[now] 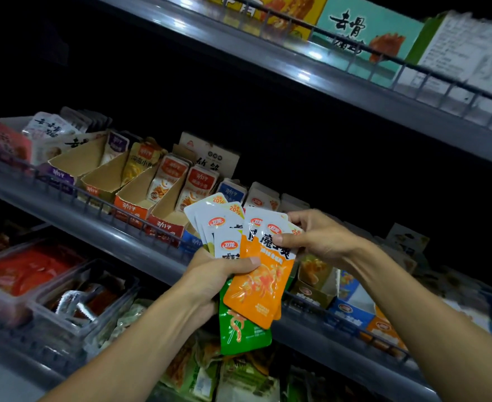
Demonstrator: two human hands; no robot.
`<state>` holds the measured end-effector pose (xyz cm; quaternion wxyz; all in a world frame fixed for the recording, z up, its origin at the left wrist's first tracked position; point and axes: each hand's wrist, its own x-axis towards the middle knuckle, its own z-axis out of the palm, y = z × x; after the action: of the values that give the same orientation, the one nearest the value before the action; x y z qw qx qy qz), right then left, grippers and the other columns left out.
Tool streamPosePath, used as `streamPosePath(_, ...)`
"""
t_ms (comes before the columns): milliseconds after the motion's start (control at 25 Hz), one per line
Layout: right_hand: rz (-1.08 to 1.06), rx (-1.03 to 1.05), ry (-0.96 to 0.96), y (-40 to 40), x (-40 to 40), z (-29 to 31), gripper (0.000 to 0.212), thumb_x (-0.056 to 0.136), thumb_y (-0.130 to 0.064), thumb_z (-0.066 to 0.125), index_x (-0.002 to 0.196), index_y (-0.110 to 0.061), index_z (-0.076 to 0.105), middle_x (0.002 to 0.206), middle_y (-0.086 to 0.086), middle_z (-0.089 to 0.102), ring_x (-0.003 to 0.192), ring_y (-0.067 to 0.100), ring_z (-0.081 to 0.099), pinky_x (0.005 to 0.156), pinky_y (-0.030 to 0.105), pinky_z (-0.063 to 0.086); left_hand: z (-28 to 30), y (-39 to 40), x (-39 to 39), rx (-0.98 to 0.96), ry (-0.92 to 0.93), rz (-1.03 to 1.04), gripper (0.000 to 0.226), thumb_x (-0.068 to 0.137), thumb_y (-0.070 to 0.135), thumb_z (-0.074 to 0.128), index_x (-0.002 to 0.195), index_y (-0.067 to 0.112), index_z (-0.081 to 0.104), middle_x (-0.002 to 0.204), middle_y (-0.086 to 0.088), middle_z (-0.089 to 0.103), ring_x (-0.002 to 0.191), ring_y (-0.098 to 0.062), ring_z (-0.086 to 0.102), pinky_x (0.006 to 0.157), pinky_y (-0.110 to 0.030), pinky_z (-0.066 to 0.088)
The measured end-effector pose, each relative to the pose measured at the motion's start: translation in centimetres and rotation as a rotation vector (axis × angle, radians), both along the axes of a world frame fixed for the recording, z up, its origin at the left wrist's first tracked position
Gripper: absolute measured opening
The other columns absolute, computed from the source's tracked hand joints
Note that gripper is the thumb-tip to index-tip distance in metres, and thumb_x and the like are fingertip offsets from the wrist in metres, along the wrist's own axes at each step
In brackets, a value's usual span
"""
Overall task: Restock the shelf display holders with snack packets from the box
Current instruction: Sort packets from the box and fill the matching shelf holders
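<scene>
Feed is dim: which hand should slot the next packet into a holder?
Right hand: it pinches the front orange packet, ready to pull free. The left hand grips the whole fan.

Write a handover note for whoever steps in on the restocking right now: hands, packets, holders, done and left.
Left hand: grips a fanned bunch of snack packets, green packets at the back.
Right hand: pinches the top of the front orange packet, which overlaps the bunch.
Cardboard holders on the middle shelf: several front sections look low or bare, with packets standing towards the back.
The supply box is not in view.
Done: a bunch is in hand at the shelf.
Left: sort by colour and slot every held packet into its matching holder.
</scene>
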<state>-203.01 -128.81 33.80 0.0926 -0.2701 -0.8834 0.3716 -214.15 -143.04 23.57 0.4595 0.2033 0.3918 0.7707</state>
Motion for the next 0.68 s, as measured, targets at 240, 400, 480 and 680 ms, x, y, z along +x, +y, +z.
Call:
streamPosePath(240,-0.067,-0.117,0.15,0.0,5.2,-0.4,0.04,0.08,-0.009,0.075,0.114,-0.02,0.057,0.092,0.003,0.075,0.085,0.022,0.072,0.069,0.038,0.058,1.0,1.2,3.4,-0.054,0.07,-0.15,0.039,0.072,-0.009,0.074,0.108,0.004,0.066,0.094,-0.017,0.075,0.08,-0.033,0.073,0.068,-0.043,0.061)
streamPosePath(400,-0.207,-0.027,0.228,1.3,9.5,-0.3,0.016,0.087,-0.01,0.07,0.1,-0.009,0.062,0.082,0.007,0.072,0.063,0.008,0.069,0.05,0.02,0.051,1.5,2.7,6.5,-0.047,0.068,-0.239,0.048,0.058,-0.006,0.077,0.104,0.0,0.066,0.091,-0.019,0.075,0.075,-0.033,0.072,0.069,-0.044,0.059)
streamPosePath(480,-0.29,0.007,0.281,2.6,11.5,-0.3,0.013,0.087,-0.016,0.071,0.096,-0.011,0.063,0.086,0.01,0.073,0.072,0.015,0.071,0.062,0.027,0.057,1.6,3.4,7.8,-0.059,0.089,-0.247,0.036,0.065,-0.011,0.075,0.097,0.001,0.067,0.087,-0.019,0.075,0.07,-0.032,0.072,0.068,-0.043,0.06)
streamPosePath(680,-0.271,-0.14,0.121,4.2,17.0,0.7,0.015,0.087,-0.012,0.071,0.099,-0.005,0.063,0.087,0.009,0.074,0.075,0.018,0.066,0.057,0.026,0.051,1.7,5.2,10.8,-0.097,0.097,-0.255,0.032,0.071,-0.017,0.071,0.097,0.001,0.065,0.082,-0.017,0.075,0.065,-0.03,0.072,0.063,-0.041,0.061)
